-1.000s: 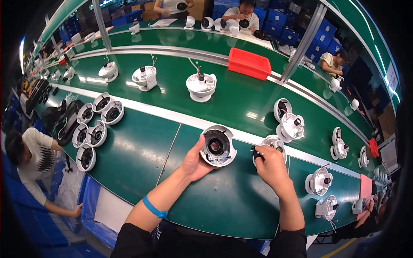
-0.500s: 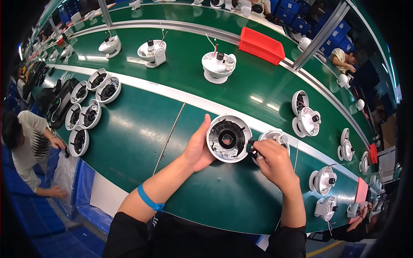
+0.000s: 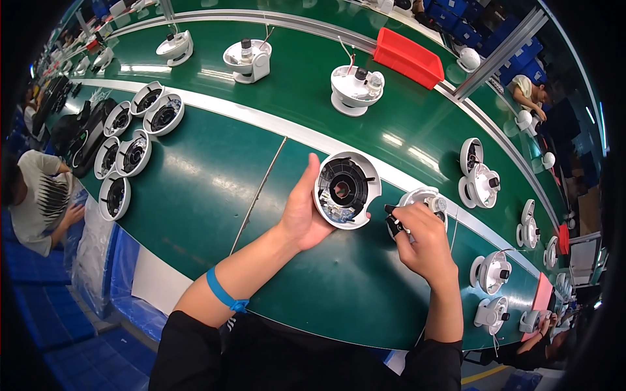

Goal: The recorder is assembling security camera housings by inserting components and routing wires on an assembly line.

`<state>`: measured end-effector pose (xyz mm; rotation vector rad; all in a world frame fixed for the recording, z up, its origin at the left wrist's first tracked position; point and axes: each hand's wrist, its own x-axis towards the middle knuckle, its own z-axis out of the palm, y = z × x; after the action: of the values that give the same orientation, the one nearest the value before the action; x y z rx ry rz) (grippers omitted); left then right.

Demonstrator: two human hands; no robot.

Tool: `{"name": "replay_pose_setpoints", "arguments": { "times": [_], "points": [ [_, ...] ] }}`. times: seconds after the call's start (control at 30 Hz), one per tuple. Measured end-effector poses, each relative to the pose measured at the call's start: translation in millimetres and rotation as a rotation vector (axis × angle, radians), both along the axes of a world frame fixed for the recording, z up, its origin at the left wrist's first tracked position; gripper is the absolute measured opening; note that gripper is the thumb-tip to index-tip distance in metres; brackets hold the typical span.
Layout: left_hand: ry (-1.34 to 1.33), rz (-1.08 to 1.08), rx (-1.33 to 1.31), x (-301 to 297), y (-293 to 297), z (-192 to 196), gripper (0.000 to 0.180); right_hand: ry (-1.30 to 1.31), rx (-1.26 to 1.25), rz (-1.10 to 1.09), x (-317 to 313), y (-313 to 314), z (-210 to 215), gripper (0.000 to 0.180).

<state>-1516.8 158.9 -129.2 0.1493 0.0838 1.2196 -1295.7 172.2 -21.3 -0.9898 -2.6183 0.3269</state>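
Note:
My left hand grips a white round camera housing by its left side and underside, tilted so its hollow faces up at me. Inside it are a black ring with a central hole and some circuit parts; the rim has a notch at the right. Pinched in the fingers of my right hand is a small black part with a bright metallic bit, apart from the housing. Just behind that hand, partly covered by it, a white camera body rests on the green bench.
Several similar housings cluster at the bench's left. Beyond a pale rail, white camera bodies stand on a green conveyor, with a red bin behind. More bodies sit at the right. Co-workers are at left and far right.
My right hand has drawn the black part slightly away from the housing's notched rim. My left hand has tilted the housing a little. The whole view has shifted somewhat.

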Motion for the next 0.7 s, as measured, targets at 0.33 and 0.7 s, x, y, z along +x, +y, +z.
{"name": "replay_pose_setpoints", "arguments": {
  "times": [0.33, 0.7],
  "points": [
    [0.386, 0.129, 0.407, -7, 4, -26, 0.111, -0.113, 0.101, 0.118, -43, 5, -30, 0.033],
    [0.558, 0.170, 0.514, -14, 16, -44, 0.119, -0.272, 0.218, 0.149, -60, 17, -61, 0.029]
  ]
}}
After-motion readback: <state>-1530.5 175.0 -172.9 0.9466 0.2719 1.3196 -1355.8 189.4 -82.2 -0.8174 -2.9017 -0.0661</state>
